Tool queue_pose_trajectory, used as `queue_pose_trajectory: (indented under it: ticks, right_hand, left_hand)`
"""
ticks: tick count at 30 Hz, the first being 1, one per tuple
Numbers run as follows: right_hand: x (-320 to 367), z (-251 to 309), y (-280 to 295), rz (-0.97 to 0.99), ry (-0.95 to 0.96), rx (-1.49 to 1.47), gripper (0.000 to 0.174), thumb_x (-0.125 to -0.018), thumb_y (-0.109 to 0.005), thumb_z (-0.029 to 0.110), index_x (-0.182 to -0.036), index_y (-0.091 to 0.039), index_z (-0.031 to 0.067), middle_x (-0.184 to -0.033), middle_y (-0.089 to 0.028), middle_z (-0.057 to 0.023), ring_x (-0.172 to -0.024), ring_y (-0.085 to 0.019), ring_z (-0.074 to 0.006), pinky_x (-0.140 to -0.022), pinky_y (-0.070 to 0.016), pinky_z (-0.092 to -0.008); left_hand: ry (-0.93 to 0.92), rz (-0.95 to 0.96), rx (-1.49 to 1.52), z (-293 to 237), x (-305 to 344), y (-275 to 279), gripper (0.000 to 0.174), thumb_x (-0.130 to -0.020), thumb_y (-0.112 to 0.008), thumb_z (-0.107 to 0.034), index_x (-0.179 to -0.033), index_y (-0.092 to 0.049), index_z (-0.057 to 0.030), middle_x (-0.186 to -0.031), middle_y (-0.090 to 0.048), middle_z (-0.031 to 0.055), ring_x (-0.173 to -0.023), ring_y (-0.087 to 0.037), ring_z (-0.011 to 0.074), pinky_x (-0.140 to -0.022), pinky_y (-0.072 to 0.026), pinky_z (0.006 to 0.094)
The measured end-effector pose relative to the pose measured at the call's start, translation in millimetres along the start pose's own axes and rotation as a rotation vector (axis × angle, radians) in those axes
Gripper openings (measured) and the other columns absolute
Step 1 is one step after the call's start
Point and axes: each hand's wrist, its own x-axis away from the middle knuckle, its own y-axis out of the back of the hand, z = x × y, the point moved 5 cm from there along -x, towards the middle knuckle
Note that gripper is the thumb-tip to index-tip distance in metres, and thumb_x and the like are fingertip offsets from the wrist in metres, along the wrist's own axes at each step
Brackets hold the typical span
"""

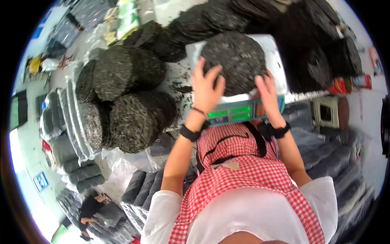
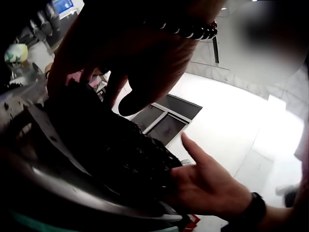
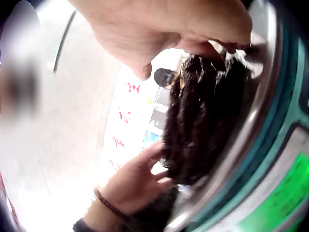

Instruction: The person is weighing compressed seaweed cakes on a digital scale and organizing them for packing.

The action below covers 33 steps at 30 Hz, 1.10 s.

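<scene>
From here I can see green characters lit on the display of the teal scale, but they're too smeared to read. There's red handwriting on the pale surface beyond, equally blurred. The blue sign at the left and the red packet on the right carry print too small for me to make out.

The dark round stack lies on the scale's metal tray, on the desk. The person's left grip is open, fingers spread, touching the stack's left edge. The right grip is open too, at the near right edge, its thumb standing up away from the fingers, which meet the stack's side. More dark piles stand to the left, others to the far right.
</scene>
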Motion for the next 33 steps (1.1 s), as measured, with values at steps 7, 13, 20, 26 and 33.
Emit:
queue_pose_trajectory:
  ticks: [7, 13, 20, 26, 33]
  right_hand:
    - [-41, 6, 23, 0.029, -0.199, -0.035, 0.067, -0.082, -0.076, 0.022, -0.131, -0.042, -0.0087, -0.127, -0.052, -0.0157, -0.113, -0.051, -0.0219, -0.098, -0.0396, -0.0315]
    - [-91, 42, -4, 0.443, -0.307, -0.167, 0.064, -0.075, -0.078, 0.009, -0.13, -0.047, -0.0047, -0.12, -0.06, -0.0103, -0.109, -0.056, -0.018, -0.099, -0.0419, -0.032]
    - [-237, 113, -209, 0.672, -0.04, -0.183, 0.072, -0.08, -0.077, 0.024, -0.136, -0.04, -0.0006, -0.127, -0.055, -0.0111, -0.115, -0.054, -0.0184, -0.097, -0.0434, -0.0353]
    - [-353, -4, -428, 0.505, -0.157, -0.004, 0.07, -0.071, -0.086, 0.028, -0.117, -0.055, -0.015, -0.116, -0.061, -0.023, -0.112, -0.056, -0.0284, -0.097, -0.0417, -0.0412]
    - [-346, -20, -468, 0.598, 0.123, 0.994, 0.074, -0.075, -0.076, 0.051, -0.12, -0.057, -0.0043, -0.125, -0.05, -0.0239, -0.116, -0.046, -0.0412, -0.089, -0.0472, -0.0487]
  left_hand:
    - [0.241, 0.057, 0.045, -45, 27, -17, 0.049, -0.081, -0.064, -0.016, -0.13, -0.057, -0.0123, -0.145, -0.021, 0.0292, -0.127, -0.025, 0.0495, -0.105, -0.0269, 0.0546]
    - [0.326, 0.013, 0.151, -31, 20, -13, 0.053, -0.084, -0.063, -0.011, -0.136, -0.052, -0.0143, -0.143, -0.02, 0.0298, -0.128, -0.025, 0.0503, -0.105, -0.0291, 0.0542]
    - [0.352, -0.306, 0.022, -12, 19, 97, 0.05, -0.079, -0.061, 0.005, -0.128, -0.052, 0.0018, -0.138, -0.035, 0.0233, -0.127, -0.04, 0.0377, -0.1, -0.0399, 0.0444]
    - [0.475, -0.473, -0.202, -31, 97, 146, 0.036, -0.085, -0.055, 0.005, -0.121, -0.053, 0.0027, -0.13, -0.044, 0.0234, -0.114, -0.054, 0.0364, -0.094, -0.0469, 0.0423]
    - [0.537, -0.61, -0.497, -42, 152, 173, 0.022, -0.085, -0.054, 0.007, -0.107, -0.054, 0.0055, -0.117, -0.049, 0.024, -0.102, -0.058, 0.0362, -0.083, -0.0533, 0.0404]
